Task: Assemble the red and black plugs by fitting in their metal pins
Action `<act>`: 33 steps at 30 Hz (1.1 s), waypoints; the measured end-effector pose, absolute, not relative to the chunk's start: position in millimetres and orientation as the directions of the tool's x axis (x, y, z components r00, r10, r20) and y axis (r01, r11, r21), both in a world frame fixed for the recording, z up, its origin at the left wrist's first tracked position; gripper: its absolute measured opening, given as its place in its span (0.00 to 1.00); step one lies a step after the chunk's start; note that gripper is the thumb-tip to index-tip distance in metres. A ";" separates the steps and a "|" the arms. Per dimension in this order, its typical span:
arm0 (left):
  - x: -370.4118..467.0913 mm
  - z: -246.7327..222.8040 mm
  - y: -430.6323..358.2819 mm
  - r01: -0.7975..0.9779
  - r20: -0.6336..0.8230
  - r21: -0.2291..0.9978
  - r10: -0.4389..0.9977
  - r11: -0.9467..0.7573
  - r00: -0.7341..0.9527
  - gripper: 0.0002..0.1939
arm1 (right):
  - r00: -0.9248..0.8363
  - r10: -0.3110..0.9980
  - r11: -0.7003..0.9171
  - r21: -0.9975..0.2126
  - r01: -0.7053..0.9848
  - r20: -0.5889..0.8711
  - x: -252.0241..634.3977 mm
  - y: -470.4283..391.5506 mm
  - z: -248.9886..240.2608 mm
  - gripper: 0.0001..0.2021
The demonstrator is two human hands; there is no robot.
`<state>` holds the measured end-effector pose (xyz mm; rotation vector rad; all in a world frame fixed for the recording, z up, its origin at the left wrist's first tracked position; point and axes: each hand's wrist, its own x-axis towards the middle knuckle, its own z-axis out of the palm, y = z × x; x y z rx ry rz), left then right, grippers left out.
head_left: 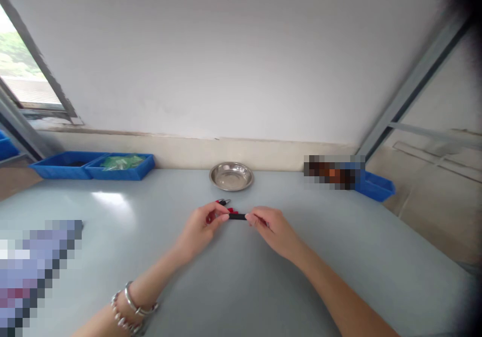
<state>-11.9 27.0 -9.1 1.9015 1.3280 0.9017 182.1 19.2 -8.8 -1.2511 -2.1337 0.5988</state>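
A short, slim black stick, seemingly a pen (237, 217), lies level between my two hands just above the table. My left hand (199, 230) pinches its left end between thumb and fingers. At the other end, the thumb and fingertips of my right hand (274, 228) close on it. Both ends are covered by my fingers. Right behind my left fingers lie small black pieces with shiny tips (225, 202) and a red piece (233, 210), partly hidden by that hand. Something red also shows inside the curl of my left fingers, too covered to name.
A round steel dish (231, 188) stands at the table's back edge. Blue bins (62, 173) sit at the back left, one holding green plastic bags (123, 162). Another blue bin (376, 186) is at the back right, beside a blurred-out item (329, 172). A pixelated object (33, 271) lies at left.
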 end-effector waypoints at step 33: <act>-11.0 -10.2 25.9 0.563 0.211 0.762 0.945 -0.320 0.251 0.11 | -0.428 0.855 0.511 -0.618 0.598 0.294 181.6 20.9 -12.7 0.16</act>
